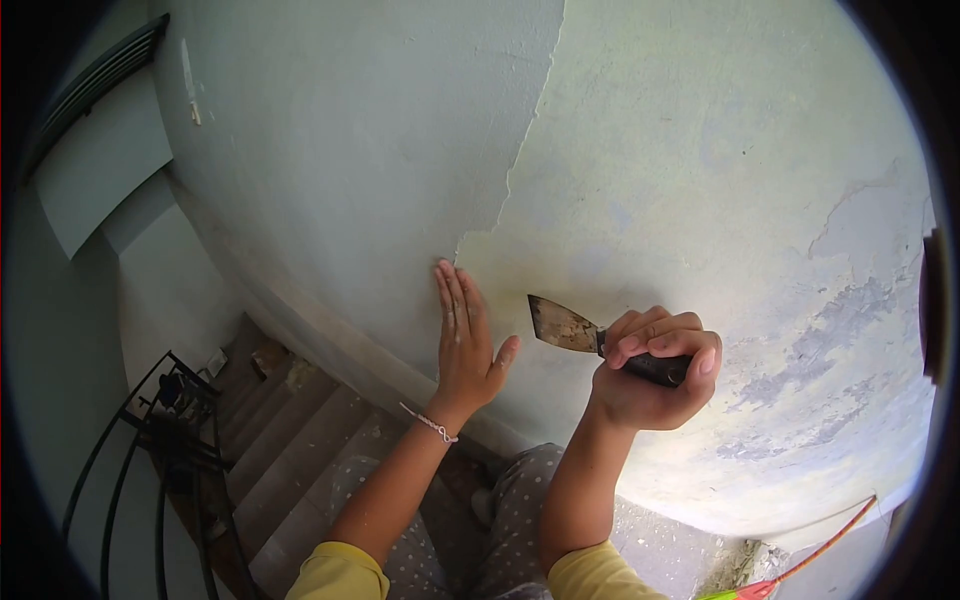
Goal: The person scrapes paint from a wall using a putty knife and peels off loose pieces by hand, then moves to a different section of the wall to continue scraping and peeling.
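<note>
My right hand [665,365] gripped a stained, flat metal scraper with a black handle [563,326] in front of a pale, patchy wall [640,150].
My left hand [463,330] was open, fingers together and thumb spread, its fingertips at the lower end of a jagged, grey paint edge [509,180]; I couldn't tell whether the palm touched. The hands were apart, the blade between them, angled toward my left; grey stairs [290,450] lay at lower left.

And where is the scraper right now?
In the head view, the scraper is right of centre, gripped in the right hand, its blade pointing toward the left hand.
</note>
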The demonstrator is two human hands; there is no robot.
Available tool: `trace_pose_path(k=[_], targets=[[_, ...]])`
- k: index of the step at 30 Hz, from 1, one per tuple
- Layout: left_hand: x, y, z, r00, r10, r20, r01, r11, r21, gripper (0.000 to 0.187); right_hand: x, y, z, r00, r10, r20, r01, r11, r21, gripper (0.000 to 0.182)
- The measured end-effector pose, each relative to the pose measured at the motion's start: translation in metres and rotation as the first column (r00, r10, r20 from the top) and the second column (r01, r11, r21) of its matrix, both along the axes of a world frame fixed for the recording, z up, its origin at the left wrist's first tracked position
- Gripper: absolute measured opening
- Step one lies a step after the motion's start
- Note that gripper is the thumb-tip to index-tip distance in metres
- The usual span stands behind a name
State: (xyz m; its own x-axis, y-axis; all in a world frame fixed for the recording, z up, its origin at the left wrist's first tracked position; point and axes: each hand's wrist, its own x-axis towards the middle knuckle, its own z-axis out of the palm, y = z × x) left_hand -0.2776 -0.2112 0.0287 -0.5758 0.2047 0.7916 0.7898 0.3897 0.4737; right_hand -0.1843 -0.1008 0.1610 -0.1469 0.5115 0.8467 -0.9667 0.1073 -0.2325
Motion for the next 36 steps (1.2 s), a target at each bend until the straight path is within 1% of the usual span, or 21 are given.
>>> trace_pose_path(k=[3,5,6,8,9,10,11,12,14,16,19,21,24,25,28,30,31,32,34,35,36], targets=[[-0.009,-0.012,0.010,0.999,0.011,0.043,-0.012,1.000,0.029,0.088,0.002,-0.001,-0.001,0.999,0.030,-0.011,-0.030,0.999,-0.024,0.040],[-0.012,-0.014,0.011,0.966,0.012,0.258,-0.080,0.963,0.256,0.086,0.004,-0.003,-0.001,0.997,0.051,-0.056,-0.052,0.999,-0.012,0.040],[-0.013,-0.014,0.008,0.967,0.013,0.254,-0.082,0.961,0.265,0.086,0.004,-0.004,-0.001,0.997,0.055,-0.061,-0.056,0.998,-0.003,0.040],[-0.012,-0.010,-0.003,0.978,0.064,0.197,-0.088,0.989,0.119,0.087,0.003,-0.007,0.004,0.944,0.056,-0.327,-0.030,0.996,0.085,0.042],[-0.010,-0.008,-0.003,0.981,0.065,0.181,-0.091,0.986,0.137,0.087,0.010,-0.007,0.012,0.930,0.095,-0.354,-0.051,0.990,0.131,0.042],[-0.005,-0.006,-0.003,0.984,0.051,0.169,-0.068,0.993,0.097,0.088,0.015,-0.009,0.022,0.906,0.112,-0.409,-0.050,0.986,0.158,0.042],[0.001,-0.005,-0.005,0.986,0.036,0.165,-0.045,0.998,0.049,0.088,0.019,-0.012,0.034,0.882,0.095,-0.462,-0.004,0.981,0.193,0.041],[0.005,-0.005,-0.007,0.986,0.037,0.161,-0.046,0.998,0.052,0.088,0.018,-0.017,0.042,0.856,0.075,-0.512,0.045,0.975,0.217,0.041],[0.007,-0.008,-0.007,0.985,-0.021,0.173,0.022,1.000,-0.002,0.089,-0.007,-0.024,0.041,0.863,0.039,-0.504,0.080,0.974,0.214,0.040],[0.007,-0.013,-0.003,0.986,-0.018,0.165,0.022,0.999,-0.026,0.089,-0.037,-0.032,0.032,0.897,-0.040,-0.440,0.141,0.969,0.201,0.036],[0.008,-0.018,0.000,0.988,-0.019,0.152,0.027,0.998,-0.055,0.089,-0.045,-0.039,0.025,0.918,-0.007,-0.396,0.068,0.988,0.141,0.039],[0.008,-0.021,0.002,0.990,-0.018,0.142,0.026,0.998,-0.056,0.090,-0.035,-0.045,0.032,0.866,-0.075,-0.494,0.145,0.984,0.103,0.038],[0.009,-0.023,0.003,0.990,-0.012,0.142,0.023,0.997,-0.076,0.090,-0.039,-0.047,0.030,0.878,-0.130,-0.461,0.178,0.982,0.062,0.036],[0.010,-0.023,0.005,0.989,-0.019,0.149,0.030,0.997,-0.076,0.091,-0.040,-0.044,0.028,0.867,-0.095,-0.489,0.157,0.984,0.087,0.038],[0.011,-0.025,0.008,0.989,-0.022,0.146,0.036,0.995,-0.098,0.092,-0.037,-0.045,0.027,0.879,-0.090,-0.468,0.168,0.977,0.129,0.039],[0.011,-0.027,0.010,0.990,-0.019,0.137,0.035,0.993,-0.116,0.094,-0.023,-0.050,0.032,0.794,-0.078,-0.603,0.095,0.995,-0.004,0.038],[0.011,-0.027,0.011,0.988,-0.027,0.150,0.043,0.993,-0.107,0.093,-0.010,-0.050,0.035,0.766,-0.109,-0.634,0.114,0.993,-0.033,0.035],[0.013,-0.027,0.012,0.985,-0.035,0.166,0.051,0.994,-0.096,0.093,-0.018,-0.050,0.036,0.768,-0.105,-0.632,0.116,0.993,-0.024,0.035],[0.015,-0.028,0.016,0.981,-0.041,0.188,0.057,0.995,-0.082,0.093,-0.042,-0.048,0.030,0.838,-0.125,-0.531,0.191,0.979,0.070,0.033],[0.016,-0.029,0.017,0.979,-0.045,0.199,0.062,0.995,-0.080,0.092,-0.045,-0.043,0.027,0.861,-0.065,-0.504,0.170,0.971,0.166,0.034],[0.016,-0.030,0.018,0.979,-0.055,0.197,0.072,0.994,-0.081,0.092,-0.044,-0.040,0.024,0.860,-0.074,-0.506,0.181,0.970,0.165,0.034]])
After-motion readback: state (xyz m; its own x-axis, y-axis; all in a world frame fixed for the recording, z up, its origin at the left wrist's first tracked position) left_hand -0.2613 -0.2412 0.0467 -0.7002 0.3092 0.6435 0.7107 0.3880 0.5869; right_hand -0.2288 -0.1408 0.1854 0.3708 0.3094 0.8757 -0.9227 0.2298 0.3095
